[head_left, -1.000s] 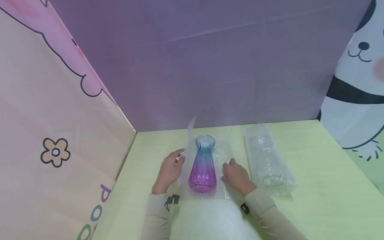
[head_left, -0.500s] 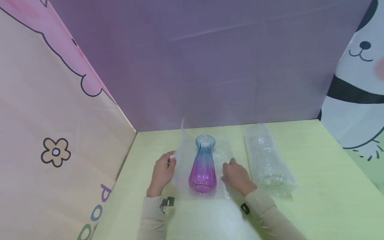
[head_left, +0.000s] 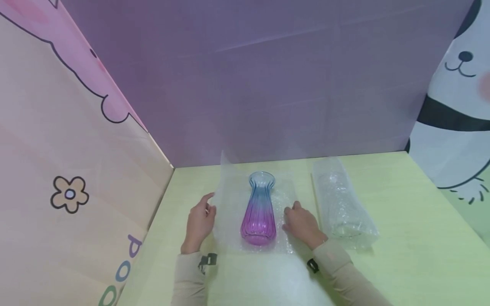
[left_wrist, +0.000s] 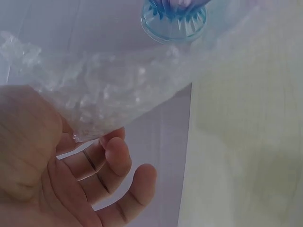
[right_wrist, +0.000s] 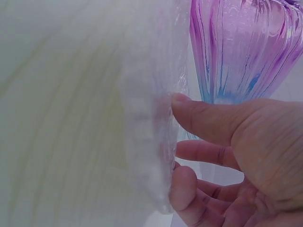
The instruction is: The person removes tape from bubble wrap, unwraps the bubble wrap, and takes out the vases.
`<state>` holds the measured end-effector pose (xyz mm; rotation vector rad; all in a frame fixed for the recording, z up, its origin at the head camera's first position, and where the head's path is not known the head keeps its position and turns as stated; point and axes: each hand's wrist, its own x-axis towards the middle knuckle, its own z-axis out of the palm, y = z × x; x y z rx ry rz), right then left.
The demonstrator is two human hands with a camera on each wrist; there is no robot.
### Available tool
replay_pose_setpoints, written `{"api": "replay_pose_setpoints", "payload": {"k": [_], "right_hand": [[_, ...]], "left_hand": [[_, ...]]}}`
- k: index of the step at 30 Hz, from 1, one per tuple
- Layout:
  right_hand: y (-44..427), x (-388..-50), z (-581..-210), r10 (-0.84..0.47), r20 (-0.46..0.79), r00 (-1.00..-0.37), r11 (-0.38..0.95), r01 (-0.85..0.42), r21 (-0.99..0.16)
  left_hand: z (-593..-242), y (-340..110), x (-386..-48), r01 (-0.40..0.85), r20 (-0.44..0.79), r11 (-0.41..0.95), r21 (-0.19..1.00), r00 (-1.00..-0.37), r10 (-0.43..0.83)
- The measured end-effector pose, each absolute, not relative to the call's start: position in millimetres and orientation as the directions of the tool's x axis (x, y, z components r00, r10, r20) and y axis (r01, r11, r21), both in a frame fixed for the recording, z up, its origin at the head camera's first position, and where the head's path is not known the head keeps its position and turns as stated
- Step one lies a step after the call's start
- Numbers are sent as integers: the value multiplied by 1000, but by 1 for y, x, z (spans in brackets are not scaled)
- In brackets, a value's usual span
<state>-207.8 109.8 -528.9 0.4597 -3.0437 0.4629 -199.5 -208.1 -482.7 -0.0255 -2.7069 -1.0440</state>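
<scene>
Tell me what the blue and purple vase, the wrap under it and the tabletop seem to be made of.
Vase: probably glass, glossy and translucent, with bright glints along its ribs.
Wrap: likely plastic bubble wrap, clear and crinkled, shining in small spots.
Tabletop: perhaps laminate or wood, smooth, with soft glare and faint grain lines.

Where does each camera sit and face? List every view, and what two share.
Head: worn on the head, facing forward and down at the vase and bubble wrap; left hand, right hand and sleeves show.
Left wrist: worn there, facing bubble wrap and the vase's rim; left hand shows.
Right wrist: worn there, facing bubble wrap and the vase's side; right hand shows.
Both wrist views share the vase.
</scene>
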Motion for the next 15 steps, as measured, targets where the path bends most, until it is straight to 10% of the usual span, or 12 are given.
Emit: {"api": "replay_pose_setpoints", "payload": {"k": [15], "right_hand": [[112, -207, -529, -297, 77, -952, 908, -307, -286]], "left_hand": [[-494, -221, -200, 37, 166, 760, 648, -982, -94]]}}
